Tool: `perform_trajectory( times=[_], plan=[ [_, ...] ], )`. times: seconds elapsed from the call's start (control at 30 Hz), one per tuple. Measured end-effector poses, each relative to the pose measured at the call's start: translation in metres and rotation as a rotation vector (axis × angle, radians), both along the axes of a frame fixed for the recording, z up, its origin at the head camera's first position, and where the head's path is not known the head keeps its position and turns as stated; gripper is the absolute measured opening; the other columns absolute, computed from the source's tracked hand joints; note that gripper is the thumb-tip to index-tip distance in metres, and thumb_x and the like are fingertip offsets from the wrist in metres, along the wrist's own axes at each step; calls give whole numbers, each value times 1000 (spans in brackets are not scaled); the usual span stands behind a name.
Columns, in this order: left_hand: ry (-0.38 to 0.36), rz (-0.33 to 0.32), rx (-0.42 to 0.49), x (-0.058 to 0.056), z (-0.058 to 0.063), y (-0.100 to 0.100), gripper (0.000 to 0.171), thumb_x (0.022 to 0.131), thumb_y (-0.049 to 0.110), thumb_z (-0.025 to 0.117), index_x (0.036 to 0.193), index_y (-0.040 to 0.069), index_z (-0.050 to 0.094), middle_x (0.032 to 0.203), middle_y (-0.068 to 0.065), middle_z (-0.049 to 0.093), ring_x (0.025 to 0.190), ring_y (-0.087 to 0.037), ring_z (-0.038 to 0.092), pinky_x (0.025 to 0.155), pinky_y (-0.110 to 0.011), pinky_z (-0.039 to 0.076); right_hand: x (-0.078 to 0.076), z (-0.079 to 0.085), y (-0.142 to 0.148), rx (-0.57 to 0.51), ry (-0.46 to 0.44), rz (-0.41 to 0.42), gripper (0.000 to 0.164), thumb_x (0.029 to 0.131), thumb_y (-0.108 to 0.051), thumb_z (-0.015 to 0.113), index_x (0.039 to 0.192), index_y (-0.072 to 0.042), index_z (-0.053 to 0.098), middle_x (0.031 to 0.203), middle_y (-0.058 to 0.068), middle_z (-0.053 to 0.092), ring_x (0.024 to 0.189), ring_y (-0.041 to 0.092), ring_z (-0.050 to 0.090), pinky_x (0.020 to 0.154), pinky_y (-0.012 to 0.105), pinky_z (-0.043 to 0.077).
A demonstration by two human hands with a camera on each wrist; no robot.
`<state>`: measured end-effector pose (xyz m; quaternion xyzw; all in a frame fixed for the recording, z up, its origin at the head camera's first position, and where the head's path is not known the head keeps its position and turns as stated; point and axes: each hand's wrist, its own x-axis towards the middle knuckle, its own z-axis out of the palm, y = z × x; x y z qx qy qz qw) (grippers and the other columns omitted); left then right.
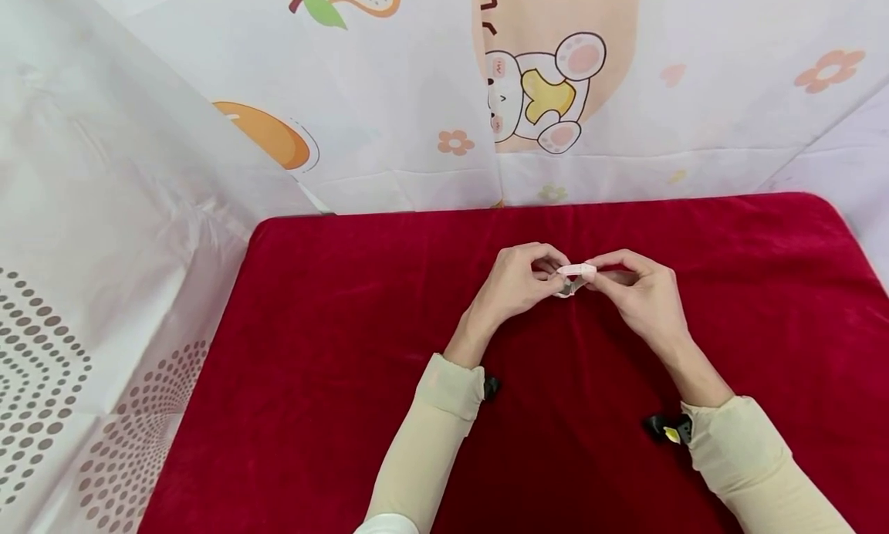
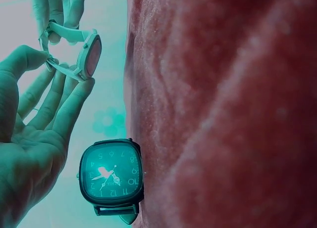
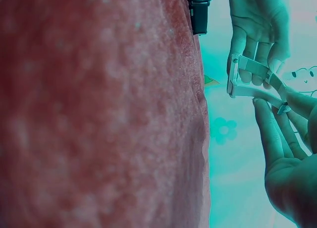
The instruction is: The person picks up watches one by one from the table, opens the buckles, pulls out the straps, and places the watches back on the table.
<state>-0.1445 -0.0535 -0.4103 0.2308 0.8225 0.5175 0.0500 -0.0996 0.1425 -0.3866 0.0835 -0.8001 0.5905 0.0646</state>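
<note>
A small pale wristwatch (image 1: 576, 269) with a light strap is held up between both hands over the red cloth. My left hand (image 1: 517, 279) pinches its strap with the thumb, the index fingertip at the edge of the case, as the left wrist view shows. From the other side, my right hand (image 1: 649, 295) grips the strap between thumb and fingers; a small clasp (image 3: 283, 108) shows at those fingertips. The strap forms a loop, with the watch face (image 2: 93, 57) turned away from the hands. Some fingers are partly hidden behind it.
A black square-cased watch (image 2: 111, 173) stands on its side on the red cloth (image 1: 333, 326), below my left hand. A white printed curtain (image 1: 403, 133) rises behind the table's far edge. Small black devices (image 1: 668, 428) sit at both wrists.
</note>
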Motion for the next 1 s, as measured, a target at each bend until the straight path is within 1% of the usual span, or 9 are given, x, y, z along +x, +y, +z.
perform_trajectory(
  times=[0.17,0.27,0.43,0.5,0.57,0.7,0.83,1.0],
  plan=[
    [-22,2,2,0,-1,0,14,85,2,70,96,11,72,91,4,69,81,-3,64,76,-16,54,0,-1,0,-9,11,7,16,86,2,76,100,5,72,94,9,75,74,9,73,63,14,54],
    [-29,2,-4,0,-1,-1,13,86,2,70,95,11,72,91,4,69,81,-3,65,75,-16,54,0,-1,0,-18,16,8,15,86,2,75,100,6,72,94,11,74,73,7,73,63,14,54],
    [-14,5,-9,0,-2,-1,12,86,3,70,95,10,72,92,3,69,81,-2,65,76,-17,55,0,0,-1,-22,15,7,15,87,1,75,100,7,72,94,17,73,72,6,72,63,14,54],
    [-10,7,-9,0,-3,-1,12,86,3,70,95,10,71,92,4,68,82,-1,64,76,-17,55,1,0,-1,-15,12,2,15,87,1,75,100,6,72,94,17,73,72,5,72,62,14,53],
    [-5,8,-10,1,-3,0,12,86,3,70,95,11,71,92,4,67,82,0,64,76,-16,55,1,0,0,-7,8,0,15,87,1,75,101,5,72,92,13,74,72,5,72,61,13,52],
    [-9,11,-18,2,-2,0,13,86,3,70,95,11,72,91,6,64,84,1,63,77,-14,54,2,-1,1,-1,6,-7,15,87,1,75,101,5,72,92,11,74,73,5,72,60,13,51],
    [-18,21,-25,3,-1,-2,12,86,3,70,95,11,72,92,5,63,83,0,63,76,-14,54,1,-1,0,-9,5,1,16,87,2,74,102,6,71,93,15,73,73,5,72,61,13,52],
    [-29,26,-32,4,-1,-4,12,86,5,71,94,13,72,91,7,65,82,-1,64,74,-16,54,1,-1,-1,-2,8,3,15,87,1,74,101,6,72,92,16,74,73,5,72,60,13,51]
  ],
)
